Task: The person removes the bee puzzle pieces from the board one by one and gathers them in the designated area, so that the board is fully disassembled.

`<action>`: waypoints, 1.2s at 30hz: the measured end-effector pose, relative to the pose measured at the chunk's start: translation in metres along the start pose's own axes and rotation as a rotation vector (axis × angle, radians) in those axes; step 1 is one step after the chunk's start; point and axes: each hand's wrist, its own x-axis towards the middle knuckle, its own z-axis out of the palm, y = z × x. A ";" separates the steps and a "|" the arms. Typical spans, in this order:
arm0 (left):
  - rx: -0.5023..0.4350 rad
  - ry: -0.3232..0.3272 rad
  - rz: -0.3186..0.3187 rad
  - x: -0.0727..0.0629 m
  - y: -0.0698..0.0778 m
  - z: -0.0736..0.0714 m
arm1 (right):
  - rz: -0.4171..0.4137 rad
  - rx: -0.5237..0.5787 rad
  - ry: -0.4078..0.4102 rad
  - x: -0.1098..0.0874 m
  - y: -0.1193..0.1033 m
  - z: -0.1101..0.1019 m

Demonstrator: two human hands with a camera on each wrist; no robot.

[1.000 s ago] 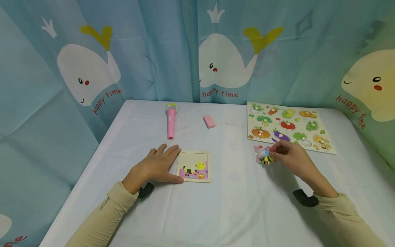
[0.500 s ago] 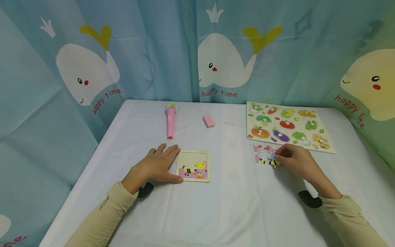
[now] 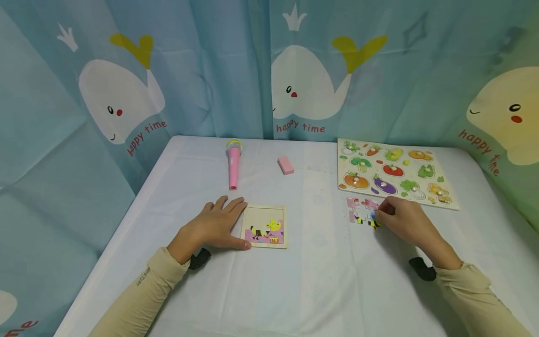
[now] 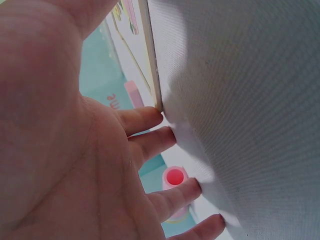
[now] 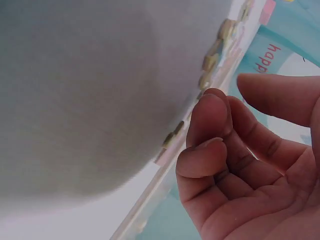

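Observation:
A small wooden puzzle tray (image 3: 287, 227) lies flat, with several bee-picture pieces (image 3: 263, 238) in its lower part and bare wood above. My left hand (image 3: 214, 228) is spread along its left side, thumb at the lower corner and index finger near the upper one. In the left wrist view, those fingertips (image 4: 155, 117) reach the tray's edge and the cloth. My right hand (image 3: 400, 217) is bent over a cluster of loose jigsaw pieces (image 3: 353, 216), beside a bee-striped piece (image 3: 374, 224). In the right wrist view, a gap shows between thumb (image 5: 272, 95) and loosely curled fingers (image 5: 207, 117).
Behind the right hand lies a vegetable peg board (image 3: 366, 171). A pink toy microphone (image 3: 233, 168) and a pink block (image 3: 286, 165) lie farther back. White cloth covers the table (image 3: 311, 285), and a whale-print curtain (image 3: 244, 70) stands behind it.
My right hand has shifted right from the loose pieces, and the bee-striped piece has moved right with it, its last shift slight. My left hand and the tray keep their places.

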 end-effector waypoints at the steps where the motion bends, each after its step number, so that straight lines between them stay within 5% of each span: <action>1: 0.000 0.001 0.000 0.000 0.000 0.000 | 0.001 0.004 0.000 0.000 -0.001 -0.001; 26: -0.001 0.004 -0.006 0.001 0.000 0.001 | -0.122 0.171 -0.066 0.016 -0.055 0.008; 36: 0.007 0.006 -0.008 0.002 0.000 0.002 | -0.267 0.172 -0.082 0.026 -0.084 0.024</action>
